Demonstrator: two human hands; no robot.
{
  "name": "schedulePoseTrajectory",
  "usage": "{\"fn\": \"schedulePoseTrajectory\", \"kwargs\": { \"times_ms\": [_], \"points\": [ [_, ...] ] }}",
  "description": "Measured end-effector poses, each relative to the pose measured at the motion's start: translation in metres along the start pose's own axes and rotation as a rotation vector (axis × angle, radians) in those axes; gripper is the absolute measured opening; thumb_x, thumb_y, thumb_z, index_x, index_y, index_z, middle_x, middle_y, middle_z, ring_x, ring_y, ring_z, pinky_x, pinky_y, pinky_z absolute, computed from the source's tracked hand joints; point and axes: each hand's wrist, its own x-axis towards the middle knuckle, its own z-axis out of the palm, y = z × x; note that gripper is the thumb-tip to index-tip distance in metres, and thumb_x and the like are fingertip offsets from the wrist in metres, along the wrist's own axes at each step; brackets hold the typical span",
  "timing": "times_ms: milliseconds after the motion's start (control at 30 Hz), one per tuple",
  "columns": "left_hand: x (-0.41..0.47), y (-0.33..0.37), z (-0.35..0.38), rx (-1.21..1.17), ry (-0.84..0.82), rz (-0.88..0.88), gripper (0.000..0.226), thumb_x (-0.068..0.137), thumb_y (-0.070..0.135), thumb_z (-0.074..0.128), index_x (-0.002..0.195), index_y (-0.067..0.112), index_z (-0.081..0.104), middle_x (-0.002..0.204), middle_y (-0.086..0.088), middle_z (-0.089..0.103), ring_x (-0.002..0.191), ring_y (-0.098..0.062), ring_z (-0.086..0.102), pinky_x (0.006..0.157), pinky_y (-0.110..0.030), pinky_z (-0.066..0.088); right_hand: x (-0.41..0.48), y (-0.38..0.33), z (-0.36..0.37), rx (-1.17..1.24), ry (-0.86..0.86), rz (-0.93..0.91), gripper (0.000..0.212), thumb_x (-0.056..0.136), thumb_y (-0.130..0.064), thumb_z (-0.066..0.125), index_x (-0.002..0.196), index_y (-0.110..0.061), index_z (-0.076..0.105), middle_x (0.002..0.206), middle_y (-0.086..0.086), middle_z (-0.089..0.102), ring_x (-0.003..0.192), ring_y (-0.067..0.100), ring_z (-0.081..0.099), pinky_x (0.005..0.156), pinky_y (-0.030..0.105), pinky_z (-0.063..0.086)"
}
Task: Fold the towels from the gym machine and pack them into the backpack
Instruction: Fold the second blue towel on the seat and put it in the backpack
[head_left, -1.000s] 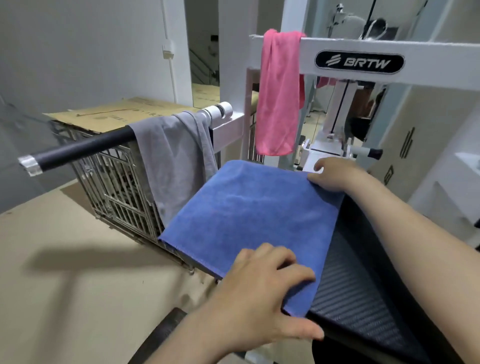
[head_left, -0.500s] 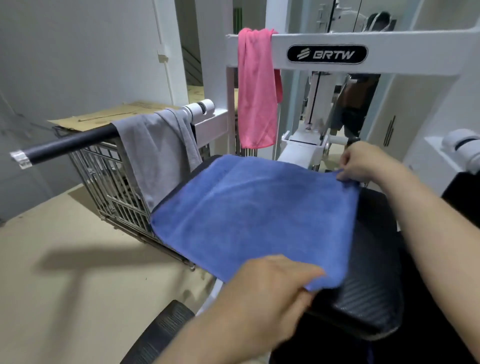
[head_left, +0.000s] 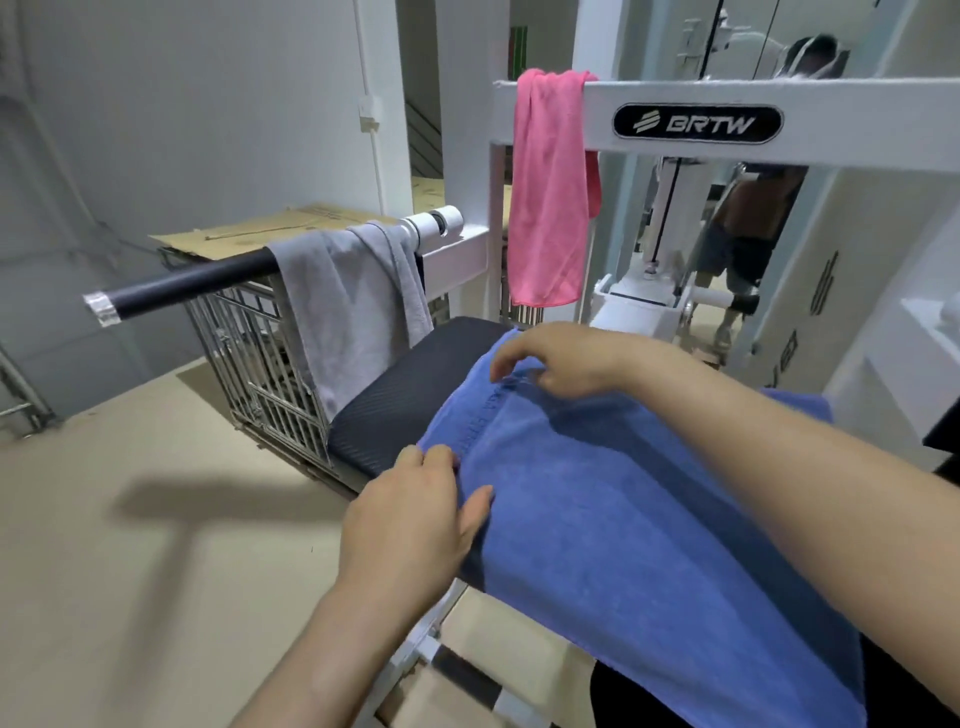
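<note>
A blue towel (head_left: 623, 519) lies spread over the black padded seat (head_left: 395, 415) of the gym machine. My left hand (head_left: 415, 514) rests on its near left edge, fingers and thumb lying flat on the cloth. At the towel's far left corner, my right hand (head_left: 561, 358) pinches a small wrinkle with curled fingertips. A grey towel (head_left: 348, 312) hangs over the black bar (head_left: 197, 283) to the left. A pink towel (head_left: 550, 192) hangs from the white crossbeam (head_left: 857, 114). No backpack is in view.
A metal wire cage (head_left: 260, 374) topped with cardboard stands behind the bar on the left. The white machine frame and weight stack rise behind the seat. A mirror at the back shows a person. Beige floor lies to the left.
The blue towel has shifted right, baring the seat's left part. Both hands moved to its left edge, and my left hand let go of the corner it pinched and now lies flat.
</note>
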Motion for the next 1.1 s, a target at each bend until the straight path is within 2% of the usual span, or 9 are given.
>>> {"fn": "schedulePoseTrajectory", "kwargs": {
  "times_ms": [133,267,367,533,633,767,833,967,1100],
  "points": [
    [0.006,0.005,-0.003,-0.212,-0.014,-0.096,0.026,0.078,0.054,0.055,0.081,0.028,0.053,0.089,0.011,0.056,0.088,-0.017,0.059,0.069,-0.031,0.043,0.016,0.006,0.004,-0.186,-0.036,0.017,0.031,0.076,-0.006,0.050,0.087,-0.033,0.059,0.087,-0.012,0.058,0.090,0.018,0.055,0.068,0.027,0.044],
    [0.008,0.007,-0.004,-0.242,0.003,-0.080,0.020,0.075,0.044,0.059,0.070,0.026,0.051,0.074,0.012,0.059,0.078,-0.012,0.057,0.061,-0.029,0.037,0.016,0.020,0.000,-0.332,-0.067,0.109,0.023,0.070,-0.009,0.053,0.064,-0.029,0.045,0.076,-0.009,0.048,0.087,0.021,0.048,0.072,0.035,0.035],
    [0.007,0.010,-0.002,-0.347,0.051,-0.042,0.018,0.076,0.035,0.062,0.074,0.025,0.047,0.067,0.007,0.059,0.069,-0.011,0.054,0.056,-0.022,0.036,0.015,0.037,-0.010,-0.423,-0.057,0.162,0.008,0.070,-0.019,0.058,0.071,-0.027,0.058,0.089,-0.006,0.054,0.095,0.021,0.045,0.073,0.037,0.029],
    [0.008,-0.005,0.009,-0.858,-0.032,0.072,0.017,0.080,0.017,0.065,0.081,0.028,0.052,0.073,0.007,0.054,0.055,-0.009,0.038,0.057,-0.026,0.035,-0.001,0.070,-0.053,-0.006,-0.022,0.226,0.014,0.069,-0.016,0.063,0.079,-0.008,0.057,0.084,0.010,0.058,0.080,0.029,0.054,0.074,0.042,0.045],
    [0.009,-0.013,0.008,-0.960,-0.077,0.088,0.027,0.088,0.004,0.062,0.078,0.029,0.063,0.083,0.003,0.062,0.057,-0.004,0.043,0.057,-0.019,0.034,-0.005,0.080,-0.063,0.341,0.007,0.224,0.016,0.072,-0.011,0.064,0.075,-0.002,0.051,0.070,0.007,0.048,0.069,0.019,0.043,0.071,0.039,0.037],
    [0.011,-0.020,0.004,-1.166,-0.042,0.041,0.019,0.087,0.011,0.064,0.083,0.028,0.072,0.095,0.001,0.069,0.080,-0.009,0.060,0.075,-0.025,0.043,0.011,0.081,-0.061,0.683,-0.003,0.251,0.005,0.090,-0.009,0.064,0.094,-0.007,0.064,0.086,0.006,0.065,0.079,0.016,0.059,0.082,0.036,0.052],
    [0.014,-0.027,0.005,-1.157,0.053,-0.013,0.021,0.087,0.008,0.066,0.084,0.028,0.073,0.090,0.007,0.070,0.078,-0.007,0.060,0.076,-0.024,0.044,0.028,0.080,-0.051,0.642,0.021,0.307,0.015,0.090,-0.012,0.063,0.103,-0.003,0.064,0.091,0.008,0.063,0.082,0.019,0.058,0.082,0.038,0.052],
    [0.017,-0.041,0.016,-0.957,0.146,-0.141,0.024,0.090,0.004,0.062,0.086,0.027,0.068,0.075,0.023,0.065,0.058,0.005,0.051,0.057,-0.009,0.037,0.059,0.067,-0.011,0.294,0.141,0.325,0.005,0.090,-0.015,0.057,0.093,-0.014,0.061,0.096,0.006,0.062,0.086,0.020,0.055,0.074,0.030,0.042],
    [0.017,-0.043,0.027,-0.765,0.234,-0.183,0.020,0.087,0.016,0.066,0.087,0.036,0.062,0.082,0.029,0.062,0.067,0.004,0.054,0.059,-0.011,0.039,0.068,0.062,0.011,-0.002,0.228,0.308,0.014,0.096,-0.018,0.049,0.106,-0.009,0.054,0.106,0.009,0.061,0.092,0.026,0.053,0.074,0.032,0.037]
  ]
}}
